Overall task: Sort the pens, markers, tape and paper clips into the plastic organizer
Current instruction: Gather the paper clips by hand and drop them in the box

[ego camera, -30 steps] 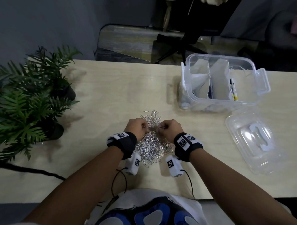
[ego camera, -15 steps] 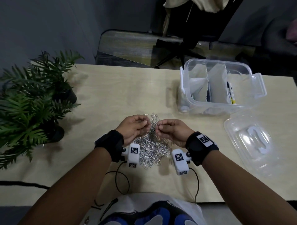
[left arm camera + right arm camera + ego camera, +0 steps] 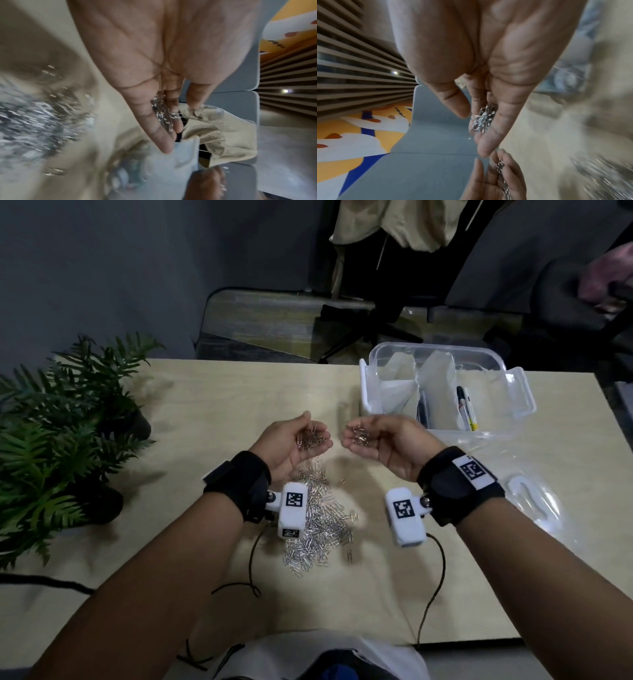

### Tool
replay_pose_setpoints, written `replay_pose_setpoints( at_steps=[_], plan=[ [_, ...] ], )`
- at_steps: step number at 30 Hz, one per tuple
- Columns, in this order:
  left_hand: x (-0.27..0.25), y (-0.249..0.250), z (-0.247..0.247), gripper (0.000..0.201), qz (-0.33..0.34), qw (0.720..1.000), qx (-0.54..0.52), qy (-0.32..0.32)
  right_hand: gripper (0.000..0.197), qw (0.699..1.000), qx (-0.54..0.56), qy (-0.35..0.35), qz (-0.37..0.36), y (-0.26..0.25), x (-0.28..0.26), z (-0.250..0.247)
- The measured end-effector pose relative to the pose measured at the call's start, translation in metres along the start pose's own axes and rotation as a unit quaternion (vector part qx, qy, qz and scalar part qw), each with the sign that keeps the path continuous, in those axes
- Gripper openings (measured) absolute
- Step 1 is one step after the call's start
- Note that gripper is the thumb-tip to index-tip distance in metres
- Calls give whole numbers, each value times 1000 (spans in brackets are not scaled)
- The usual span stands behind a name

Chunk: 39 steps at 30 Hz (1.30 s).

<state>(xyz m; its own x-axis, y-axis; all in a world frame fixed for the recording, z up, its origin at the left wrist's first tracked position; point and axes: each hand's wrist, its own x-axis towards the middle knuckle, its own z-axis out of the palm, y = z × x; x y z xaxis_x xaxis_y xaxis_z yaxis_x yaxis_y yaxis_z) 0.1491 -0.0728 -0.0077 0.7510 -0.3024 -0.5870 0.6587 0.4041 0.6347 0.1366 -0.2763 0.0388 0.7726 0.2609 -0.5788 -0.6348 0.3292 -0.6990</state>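
Two Handfuls Raised, Most Clips Unsorted

Both hands cup thin, shiny wire paper clips (image 3: 310, 436): left hand (image 3: 291, 441) and right hand (image 3: 383, 445), palms up, fingers curled. The main heap (image 3: 318, 525) lies on the pale wood-grain surface (image 3: 205, 405). The clear plastic organizer (image 3: 445, 392) sits at 2 o'clock. Recommended: keep palms level, tip low inside one compartment.

Dim head view, motion-blurred wrist views
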Motion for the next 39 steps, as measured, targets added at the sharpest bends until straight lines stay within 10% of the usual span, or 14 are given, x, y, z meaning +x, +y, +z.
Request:
replay_pose_setpoints(
  at_steps=[14,27,34,39],
  plan=[
    [84,80,154,10,54,989,119,68,24,979,31,182,-85,-122,42,-61],
    [113,74,179,16,140,806,561,126,17,973,-59,218,-54,-117,81,-74],
    [109,75,171,24,158,836,512,113,20,963,-133,206,-107,-117,63,-65],
    [75,79,135,34,216,846,473,117,19,973,-171,63,-141,-98,15,-34]
  ],
)
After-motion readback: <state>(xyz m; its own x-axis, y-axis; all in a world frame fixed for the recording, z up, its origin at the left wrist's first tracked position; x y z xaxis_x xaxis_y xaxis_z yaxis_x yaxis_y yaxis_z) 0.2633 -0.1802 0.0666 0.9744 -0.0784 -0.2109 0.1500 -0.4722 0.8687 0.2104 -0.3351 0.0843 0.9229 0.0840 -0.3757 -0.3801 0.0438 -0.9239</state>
